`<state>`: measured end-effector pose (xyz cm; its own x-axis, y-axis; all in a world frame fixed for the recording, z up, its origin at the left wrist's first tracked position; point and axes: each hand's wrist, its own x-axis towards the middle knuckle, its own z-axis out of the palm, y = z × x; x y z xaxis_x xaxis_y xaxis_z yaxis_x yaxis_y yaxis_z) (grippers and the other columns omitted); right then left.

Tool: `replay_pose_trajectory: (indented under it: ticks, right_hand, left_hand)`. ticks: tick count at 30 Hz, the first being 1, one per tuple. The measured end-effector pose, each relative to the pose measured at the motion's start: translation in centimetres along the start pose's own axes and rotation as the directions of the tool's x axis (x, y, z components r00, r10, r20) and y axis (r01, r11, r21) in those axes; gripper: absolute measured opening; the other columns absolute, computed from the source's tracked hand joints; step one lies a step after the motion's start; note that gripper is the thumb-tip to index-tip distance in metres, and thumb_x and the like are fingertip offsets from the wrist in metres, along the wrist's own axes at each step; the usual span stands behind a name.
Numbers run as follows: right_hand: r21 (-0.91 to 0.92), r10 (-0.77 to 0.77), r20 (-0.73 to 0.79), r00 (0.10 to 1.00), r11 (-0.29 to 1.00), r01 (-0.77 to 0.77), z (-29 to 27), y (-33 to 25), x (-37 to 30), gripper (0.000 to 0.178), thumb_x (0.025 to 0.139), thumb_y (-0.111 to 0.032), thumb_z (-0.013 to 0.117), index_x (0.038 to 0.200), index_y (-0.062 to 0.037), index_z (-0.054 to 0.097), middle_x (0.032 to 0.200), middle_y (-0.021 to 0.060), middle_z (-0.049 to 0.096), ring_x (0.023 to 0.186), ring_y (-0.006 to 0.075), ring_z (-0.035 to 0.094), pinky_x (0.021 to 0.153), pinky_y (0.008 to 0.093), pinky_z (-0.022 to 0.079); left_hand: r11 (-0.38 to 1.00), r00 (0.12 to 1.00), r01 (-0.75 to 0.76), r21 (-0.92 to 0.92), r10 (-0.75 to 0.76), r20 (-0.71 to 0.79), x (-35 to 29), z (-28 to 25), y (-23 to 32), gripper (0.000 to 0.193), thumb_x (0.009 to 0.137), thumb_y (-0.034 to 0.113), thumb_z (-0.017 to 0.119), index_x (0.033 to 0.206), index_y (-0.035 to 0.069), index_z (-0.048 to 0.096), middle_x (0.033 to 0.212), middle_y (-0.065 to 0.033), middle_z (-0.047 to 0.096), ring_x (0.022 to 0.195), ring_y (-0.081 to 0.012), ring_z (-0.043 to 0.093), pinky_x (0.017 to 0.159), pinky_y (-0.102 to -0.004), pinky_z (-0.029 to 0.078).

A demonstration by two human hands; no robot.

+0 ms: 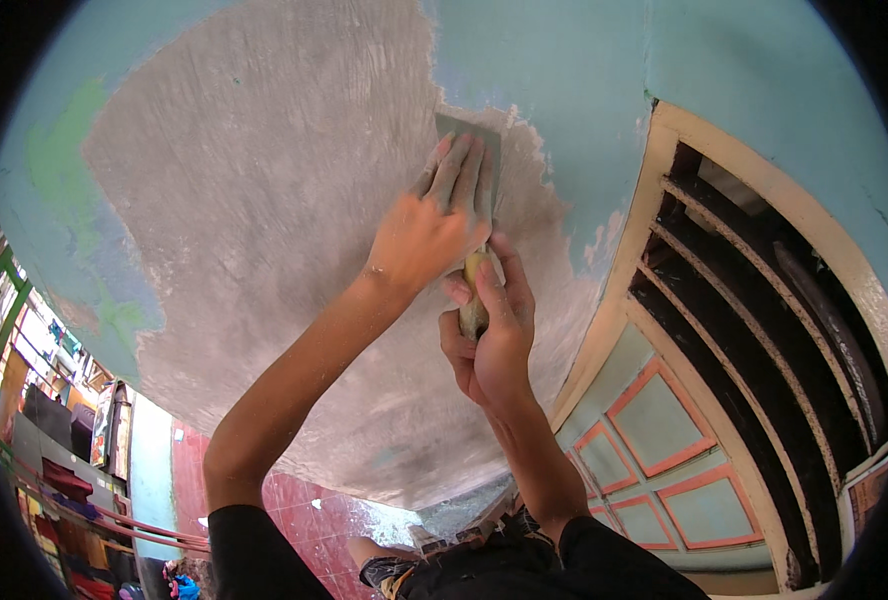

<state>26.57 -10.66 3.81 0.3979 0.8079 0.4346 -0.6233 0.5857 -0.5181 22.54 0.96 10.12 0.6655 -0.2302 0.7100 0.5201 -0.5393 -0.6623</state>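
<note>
Both forearms rise from the lower edge toward a wall (264,200) whose blue paint is scraped back to bare grey plaster. Up there the left hand (429,225) lies flat, fingers (459,170) pressed on the broad metal blade of a scraper (484,135) held against the wall at the edge of the remaining paint (564,110). Below it, the right hand (494,345) is closed around the yellowish handle (474,275). That tool looks light and stiff, its thin blade probably springy; the handle seems the firm place to grip, with flat fingers steadying the blade. A door frame (654,190) stands to the right.
</note>
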Motion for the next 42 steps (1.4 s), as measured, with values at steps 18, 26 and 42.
replay_pose_trajectory:
  ticks: [18, 26, 42]
  right_hand:
    - [-0.084, -0.137, -0.053, 0.989, 0.988, 0.133, 0.3, 2.8, 2.0, 0.036, 0.101, -0.023, 0.045, 0.133, -0.0083, 0.037, 0.076, 0.0020, 0.049, 0.041, 0.0024, 0.026, 0.032, 0.0179, 0.021]
    - [0.008, -0.185, -0.086, 0.979, 0.982, 0.186, 1.3, 4.2, 2.2, 0.034, 0.101, -0.025, 0.046, 0.132, -0.0126, 0.039, 0.076, 0.0012, 0.049, 0.041, 0.0023, 0.024, 0.033, 0.0177, 0.020]
    - [0.044, -0.104, -0.050, 0.993, 0.993, 0.106, 2.4, 2.8, 1.3, 0.044, 0.102, -0.026, 0.045, 0.139, -0.0056, 0.034, 0.076, 0.0013, 0.051, 0.042, 0.0016, 0.029, 0.033, 0.0189, 0.024]
  left_hand:
    - [0.990, 0.994, -0.110, 0.088, 0.108, 0.036, -0.1, 0.7, -1.6, 0.052, 0.076, 0.015, 0.060, 0.124, -0.005, 0.058, 0.134, -0.0165, 0.054, 0.129, -0.0290, 0.047, 0.109, -0.0365, 0.041]
    - [0.994, 0.995, -0.098, 0.044, 0.098, 0.002, -0.2, 0.9, -2.0, 0.055, 0.074, 0.014, 0.060, 0.127, -0.002, 0.057, 0.137, -0.0132, 0.052, 0.129, -0.0260, 0.048, 0.109, -0.0353, 0.040]
    - [0.993, 0.991, -0.113, 0.013, 0.112, 0.073, -0.3, 0.3, -2.7, 0.052, 0.073, 0.010, 0.060, 0.123, -0.001, 0.060, 0.138, -0.0124, 0.051, 0.131, -0.0249, 0.046, 0.107, -0.0329, 0.043]
